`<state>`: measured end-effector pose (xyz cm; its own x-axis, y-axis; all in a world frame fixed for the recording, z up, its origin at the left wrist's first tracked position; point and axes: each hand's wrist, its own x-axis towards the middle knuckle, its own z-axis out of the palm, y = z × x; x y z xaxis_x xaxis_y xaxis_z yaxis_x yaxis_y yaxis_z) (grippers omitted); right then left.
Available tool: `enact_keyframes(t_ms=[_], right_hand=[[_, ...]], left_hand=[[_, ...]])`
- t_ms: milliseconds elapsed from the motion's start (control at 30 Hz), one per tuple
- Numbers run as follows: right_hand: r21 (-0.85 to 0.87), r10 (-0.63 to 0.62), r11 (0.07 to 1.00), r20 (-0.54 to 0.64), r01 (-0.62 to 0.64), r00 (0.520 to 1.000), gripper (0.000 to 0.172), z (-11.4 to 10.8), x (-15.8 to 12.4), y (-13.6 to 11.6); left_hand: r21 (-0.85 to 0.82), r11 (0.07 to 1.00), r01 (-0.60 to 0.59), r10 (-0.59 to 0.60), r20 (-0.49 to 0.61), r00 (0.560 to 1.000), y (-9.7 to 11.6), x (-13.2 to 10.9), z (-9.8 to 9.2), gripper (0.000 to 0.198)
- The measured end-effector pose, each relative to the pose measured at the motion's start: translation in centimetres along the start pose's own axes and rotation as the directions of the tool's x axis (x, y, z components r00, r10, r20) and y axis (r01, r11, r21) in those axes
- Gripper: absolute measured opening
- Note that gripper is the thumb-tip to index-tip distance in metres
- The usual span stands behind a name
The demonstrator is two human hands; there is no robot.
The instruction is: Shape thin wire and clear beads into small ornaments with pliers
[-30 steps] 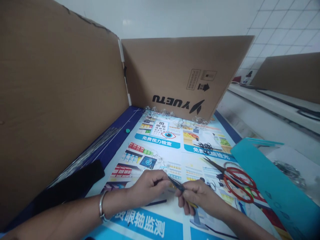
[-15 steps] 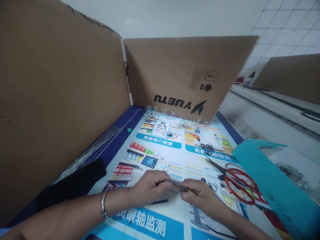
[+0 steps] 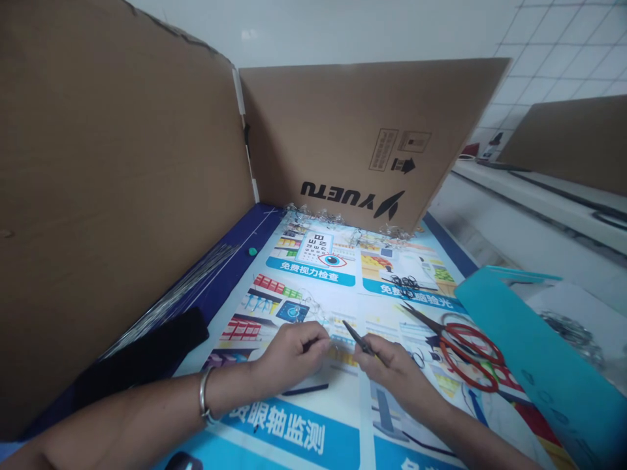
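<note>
My right hand (image 3: 385,362) is closed around small pointed pliers (image 3: 356,335), whose dark jaws point up and to the left. Across a small gap, my left hand (image 3: 296,356) is pinched shut on a thin wire (image 3: 336,346), only faintly visible past the fingertips. Beyond the left hand, fine bent wire pieces (image 3: 313,308) lie on the printed sheet (image 3: 337,398). To the right of the pliers rest large red-handled scissors (image 3: 470,352), blades pointing up and left.
Cardboard panels (image 3: 343,130) stand at the back and left. Straight wires (image 3: 181,294) and a black object (image 3: 147,352) lie along the left. Dark wire loops (image 3: 404,284) sit farther back. A turquoise box (image 3: 533,365) with coiled wire (image 3: 573,336) stands at right.
The pliers have come away from my left fingers, leaving a gap between the hands. Their jaws now tilt upward more steeply. The left hand stays nearly in place.
</note>
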<state>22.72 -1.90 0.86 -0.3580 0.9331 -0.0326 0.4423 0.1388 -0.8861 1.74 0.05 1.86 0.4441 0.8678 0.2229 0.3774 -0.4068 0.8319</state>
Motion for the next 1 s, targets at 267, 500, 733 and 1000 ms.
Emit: enact_keyframes(t_ms=[267, 500, 733, 1000], right_hand=[[0.035, 0.013, 0.999, 0.015, -0.013, 1.000, 0.031, 1.0, -0.1, -0.7], [-0.194, -0.043, 0.980, 0.007, 0.044, 0.999, 0.033, 0.0, -0.1, 0.2], [-0.334, -0.052, 0.939, 0.080, 0.076, 0.995, 0.029, -0.5, -0.1, -0.3], [-0.350, -0.075, 0.933, 0.048, 0.087, 0.996, 0.027, -0.6, 0.0, -0.2]], left_hand=[[0.136, 0.986, -0.095, 0.093, 0.022, 0.995, -0.3, -0.5, 0.6, 0.018], [0.039, 0.999, 0.018, -0.015, -0.066, 0.998, -0.2, 0.1, -0.2, 0.017], [0.022, 1.000, 0.017, -0.015, -0.085, 0.996, -0.4, 0.1, -0.3, 0.018], [0.026, 1.000, 0.009, -0.007, -0.047, 0.999, -0.5, 0.1, -0.3, 0.019]])
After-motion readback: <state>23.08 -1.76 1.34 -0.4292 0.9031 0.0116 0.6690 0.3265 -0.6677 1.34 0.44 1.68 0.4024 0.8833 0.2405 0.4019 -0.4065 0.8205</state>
